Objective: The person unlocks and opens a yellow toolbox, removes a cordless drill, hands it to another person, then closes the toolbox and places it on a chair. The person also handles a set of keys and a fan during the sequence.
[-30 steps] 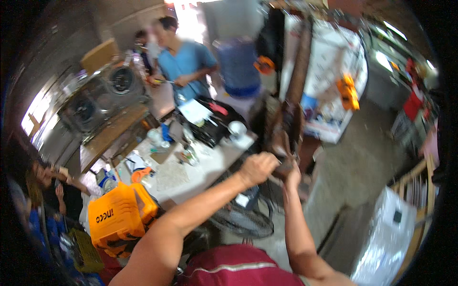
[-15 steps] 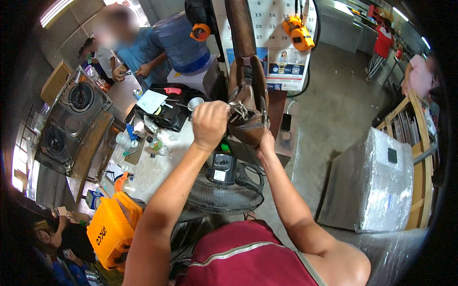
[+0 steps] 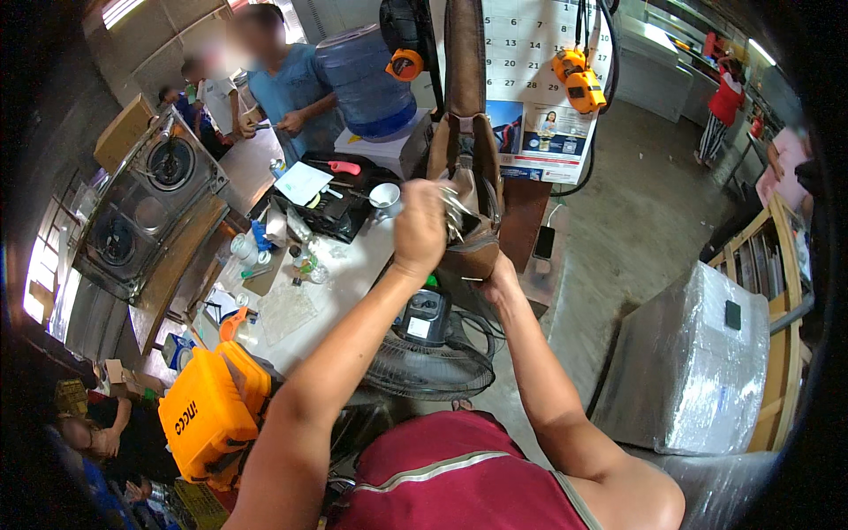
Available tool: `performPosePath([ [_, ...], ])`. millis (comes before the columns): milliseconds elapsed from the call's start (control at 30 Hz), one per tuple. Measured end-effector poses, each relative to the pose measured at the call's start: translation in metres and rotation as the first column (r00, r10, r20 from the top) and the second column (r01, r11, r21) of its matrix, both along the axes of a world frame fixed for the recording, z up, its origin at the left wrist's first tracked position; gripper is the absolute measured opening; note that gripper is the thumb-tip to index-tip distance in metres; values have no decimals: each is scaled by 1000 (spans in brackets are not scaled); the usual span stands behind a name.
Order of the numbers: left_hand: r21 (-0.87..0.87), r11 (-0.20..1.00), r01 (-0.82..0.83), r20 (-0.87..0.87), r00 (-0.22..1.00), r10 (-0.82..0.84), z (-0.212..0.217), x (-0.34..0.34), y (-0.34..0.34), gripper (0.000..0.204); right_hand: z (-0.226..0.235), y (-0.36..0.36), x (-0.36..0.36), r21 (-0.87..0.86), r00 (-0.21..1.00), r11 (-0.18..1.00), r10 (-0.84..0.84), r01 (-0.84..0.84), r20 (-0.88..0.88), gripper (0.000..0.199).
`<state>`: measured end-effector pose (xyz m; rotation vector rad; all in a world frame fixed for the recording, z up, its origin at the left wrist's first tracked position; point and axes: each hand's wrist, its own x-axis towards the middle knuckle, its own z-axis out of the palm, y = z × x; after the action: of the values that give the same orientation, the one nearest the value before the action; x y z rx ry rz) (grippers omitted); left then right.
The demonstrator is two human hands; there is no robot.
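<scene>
A brown leather-like bag (image 3: 475, 259) hangs by its wide strap (image 3: 465, 66) in front of a wall calendar (image 3: 521, 53), its top gaping. My left hand (image 3: 420, 228) is closed at the bag's left side, slightly blurred. From its fingers a bunch of keys (image 3: 453, 215) sticks out over the bag's mouth, smeared by motion. My right hand (image 3: 501, 281) grips the lower right corner of the bag from below; its fingertips are partly hidden behind it. Below the bag stands a black fan (image 3: 430, 362).
On the left, a cluttered white table (image 3: 349, 274) holds bottles, a cup (image 3: 385, 196) and a black tray. An orange case (image 3: 199, 415) stands nearer. Beyond are a water jug (image 3: 367, 84) and a person in blue (image 3: 296, 93). A plastic-wrapped box (image 3: 689, 362) is at right.
My left hand has drawn slightly up with the keys, which now blur over the bag's mouth. My right hand keeps its hold on the bag. The whole view has shifted a little.
</scene>
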<state>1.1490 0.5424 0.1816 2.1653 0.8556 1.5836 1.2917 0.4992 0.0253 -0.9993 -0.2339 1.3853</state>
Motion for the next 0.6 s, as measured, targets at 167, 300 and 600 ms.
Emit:
performPosePath([
  [167, -337, 940, 43, 109, 994, -6, 15, 6, -10, 22, -3, -3, -9, 24, 995, 997, -74, 76, -65, 31],
  [300, -269, 947, 176, 643, 765, 40, 67, -9, 7, 20, -11, 0, 4, -69, 986, 990, -132, 125, -102, 33],
  [600, -527, 766, 369, 549, 836, -26, 94, -141, -35, 20, -68, -18, 76, -159, 981, 968, -186, 193, 54, 43],
])
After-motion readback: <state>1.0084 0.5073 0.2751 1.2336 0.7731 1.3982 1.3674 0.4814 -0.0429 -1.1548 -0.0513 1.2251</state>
